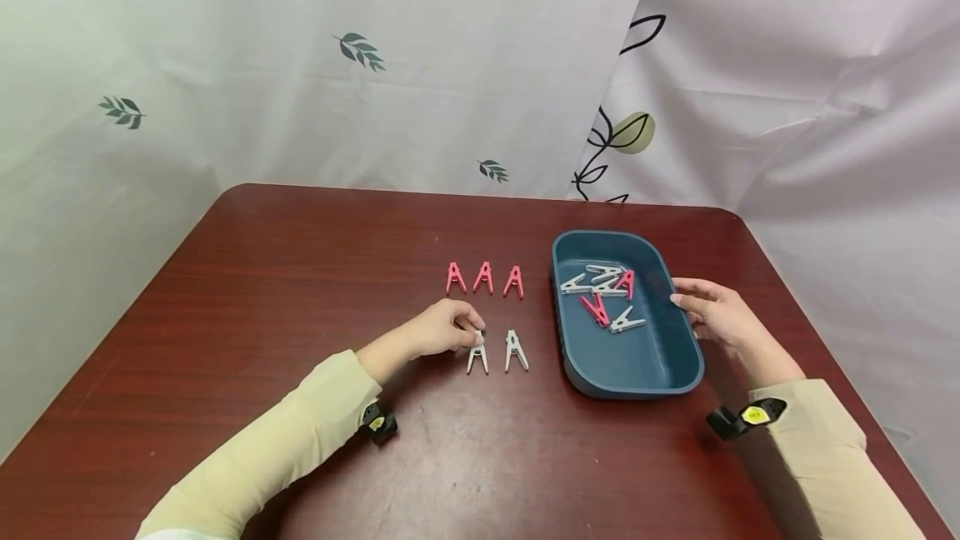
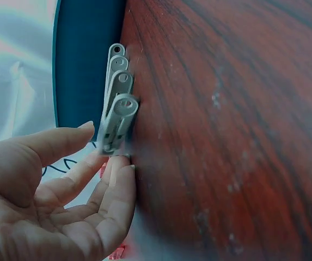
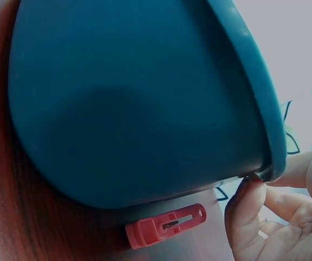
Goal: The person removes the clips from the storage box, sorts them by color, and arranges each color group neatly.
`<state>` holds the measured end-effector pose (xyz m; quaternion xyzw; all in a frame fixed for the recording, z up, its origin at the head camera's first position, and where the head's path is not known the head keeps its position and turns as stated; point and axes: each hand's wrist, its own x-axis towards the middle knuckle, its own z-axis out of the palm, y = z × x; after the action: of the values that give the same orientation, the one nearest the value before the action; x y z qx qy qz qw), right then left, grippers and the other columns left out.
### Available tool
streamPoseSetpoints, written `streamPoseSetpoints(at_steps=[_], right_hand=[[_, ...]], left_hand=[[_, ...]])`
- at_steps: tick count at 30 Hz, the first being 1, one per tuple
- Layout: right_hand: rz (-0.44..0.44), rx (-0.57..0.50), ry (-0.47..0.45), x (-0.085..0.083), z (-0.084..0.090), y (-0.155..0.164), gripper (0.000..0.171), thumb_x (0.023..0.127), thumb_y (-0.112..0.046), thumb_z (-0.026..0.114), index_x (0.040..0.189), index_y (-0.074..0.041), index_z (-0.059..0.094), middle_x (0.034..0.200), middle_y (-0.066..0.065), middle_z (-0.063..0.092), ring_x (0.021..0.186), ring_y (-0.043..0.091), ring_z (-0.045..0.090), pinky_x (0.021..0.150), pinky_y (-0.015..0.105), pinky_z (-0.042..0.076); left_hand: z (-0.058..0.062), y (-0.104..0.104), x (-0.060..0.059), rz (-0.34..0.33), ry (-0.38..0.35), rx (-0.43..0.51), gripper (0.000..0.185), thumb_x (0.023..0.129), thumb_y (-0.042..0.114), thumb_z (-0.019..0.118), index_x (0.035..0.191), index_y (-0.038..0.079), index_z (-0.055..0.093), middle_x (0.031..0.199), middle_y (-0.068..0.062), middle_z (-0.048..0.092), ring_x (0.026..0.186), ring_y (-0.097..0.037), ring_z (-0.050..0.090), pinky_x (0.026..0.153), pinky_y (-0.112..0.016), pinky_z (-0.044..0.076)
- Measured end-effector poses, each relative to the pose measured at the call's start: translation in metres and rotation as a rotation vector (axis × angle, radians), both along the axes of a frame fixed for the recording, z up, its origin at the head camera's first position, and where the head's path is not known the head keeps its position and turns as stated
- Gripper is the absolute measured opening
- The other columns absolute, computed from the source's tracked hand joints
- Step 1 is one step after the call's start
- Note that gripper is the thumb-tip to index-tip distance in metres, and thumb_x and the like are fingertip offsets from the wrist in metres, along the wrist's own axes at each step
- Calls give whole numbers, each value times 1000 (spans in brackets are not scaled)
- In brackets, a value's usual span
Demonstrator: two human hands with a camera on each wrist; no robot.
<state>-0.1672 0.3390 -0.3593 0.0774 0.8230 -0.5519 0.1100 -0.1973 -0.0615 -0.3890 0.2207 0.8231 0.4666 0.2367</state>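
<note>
surface: dark red wood-grain table [image 1: 300,290], rounded far corners, printed cloth backdrop [image 1: 420,65] hanging behind its far edge.
open room: broad bare stretch on the left half and along the near edge; narrow strip between tray and right edge.
tray: blue oval plastic tray [image 1: 678,357] on the right half, well in from every edge; white and pink clothespins lie loose inside it.
pink row: three pink clothespins [image 1: 483,278] side by side, apart from each other, left of the tray.
white pair: two white clothespins [image 1: 513,350] nearer the person, below the pink row, just beside each other.
left hand: left hand [image 1: 438,330] low over the surface, forearm angled in from the near left; fingertips [image 2: 117,179] pinch the top of the left white clothespin [image 1: 477,352], which rests on the surface.
right hand: right hand [image 1: 716,315] at the tray's right side, fingers curved, fingertips [image 3: 248,201] touching the rim; whether it grips the rim cannot be told.
sleeves: beige sleeves [image 1: 300,432] on both arms.
</note>
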Motion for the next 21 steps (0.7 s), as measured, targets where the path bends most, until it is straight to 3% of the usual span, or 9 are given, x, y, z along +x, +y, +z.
streamPoseSetpoints(at_steps=[10, 18, 21], right_hand=[[5, 12, 12, 0, 0, 0, 57, 98, -21, 51, 141, 9, 29, 78, -18, 64, 68, 4, 62, 61, 27, 55], [3, 20, -2, -1, 1, 1, 58, 98, -23, 51, 142, 9, 29, 78, -18, 64, 69, 3, 63, 62, 27, 55], [-1, 25, -7, -1, 1, 0, 58, 99, -23, 51, 143, 8, 29, 78, -17, 65, 69, 4, 63, 63, 28, 55]], left_hand=[[5, 5, -1, 52, 61, 51, 15, 86, 5, 62, 97, -5, 63, 85, -12, 68, 65, -11, 56, 59, -25, 48], [20, 33, -1, 97, 222, 103, 11, 86, 8, 65, 94, 0, 65, 87, -10, 67, 74, -10, 58, 67, -22, 47], [26, 45, 0, 70, 276, 111, 11, 86, 9, 66, 95, 2, 64, 88, -10, 67, 77, -12, 60, 69, -21, 48]])
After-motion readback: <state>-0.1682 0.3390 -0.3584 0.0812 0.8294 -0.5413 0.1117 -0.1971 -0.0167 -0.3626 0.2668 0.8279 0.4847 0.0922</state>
